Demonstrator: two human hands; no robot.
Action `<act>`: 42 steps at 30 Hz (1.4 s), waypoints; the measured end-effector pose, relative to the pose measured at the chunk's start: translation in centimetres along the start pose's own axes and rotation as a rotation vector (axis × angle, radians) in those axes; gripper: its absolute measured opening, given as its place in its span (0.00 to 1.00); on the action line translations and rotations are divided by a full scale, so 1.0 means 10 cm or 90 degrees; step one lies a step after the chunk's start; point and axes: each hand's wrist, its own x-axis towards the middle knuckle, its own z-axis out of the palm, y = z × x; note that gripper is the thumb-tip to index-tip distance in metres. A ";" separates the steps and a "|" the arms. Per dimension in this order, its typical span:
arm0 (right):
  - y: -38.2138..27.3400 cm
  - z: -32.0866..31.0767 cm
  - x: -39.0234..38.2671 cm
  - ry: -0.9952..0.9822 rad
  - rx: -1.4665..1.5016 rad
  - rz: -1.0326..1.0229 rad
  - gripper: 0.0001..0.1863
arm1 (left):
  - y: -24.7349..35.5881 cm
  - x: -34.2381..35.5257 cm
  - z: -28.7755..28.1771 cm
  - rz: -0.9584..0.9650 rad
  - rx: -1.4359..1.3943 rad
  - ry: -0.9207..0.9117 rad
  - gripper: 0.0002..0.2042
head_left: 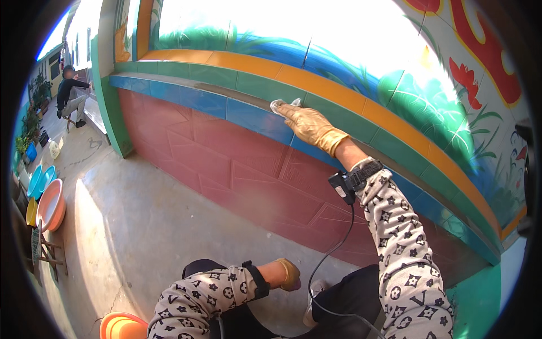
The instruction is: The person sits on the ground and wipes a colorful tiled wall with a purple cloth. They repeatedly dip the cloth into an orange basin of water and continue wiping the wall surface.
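My right hand [310,125], in a tan rubber glove, reaches out to the tiled wall. Its fingers press a crumpled whitish cloth [282,105] onto the narrow grey ledge [243,96] between the green and blue tile bands. My left hand [288,275], gloved the same way, hangs low by my knees, away from the wall. It looks curled into a compact shape; a small purplish patch shows at its lower edge, and whatever may be inside the fingers is hidden.
An orange basin [123,326] stands at the lower left. Further left are a pink-orange tub [52,204], blue basins [42,179] and a wooden stool [52,251]. A person [70,96] sits far left. A black cable [330,254] hangs from my right wrist.
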 end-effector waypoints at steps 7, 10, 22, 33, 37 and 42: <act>0.14 -0.52 -1.20 -0.013 -0.004 0.138 0.22 | -0.10 -0.01 0.09 0.022 -0.021 0.053 0.17; 0.20 -0.71 -1.61 -0.008 0.000 0.179 0.21 | -0.22 0.08 0.24 0.066 -0.013 0.099 0.12; 0.41 -1.14 -2.91 0.076 0.024 0.287 0.18 | -0.27 -0.01 0.18 0.039 0.000 0.113 0.14; 0.53 -1.48 -3.94 0.158 -0.088 0.394 0.13 | -0.21 -0.02 0.10 -0.003 0.012 0.072 0.20; 0.66 -1.58 -4.36 0.221 -0.067 0.423 0.12 | -0.21 0.02 0.06 0.016 0.017 0.068 0.22; 0.95 -1.83 -4.77 0.483 0.221 0.692 0.19 | -0.24 0.08 0.03 0.013 0.071 0.031 0.22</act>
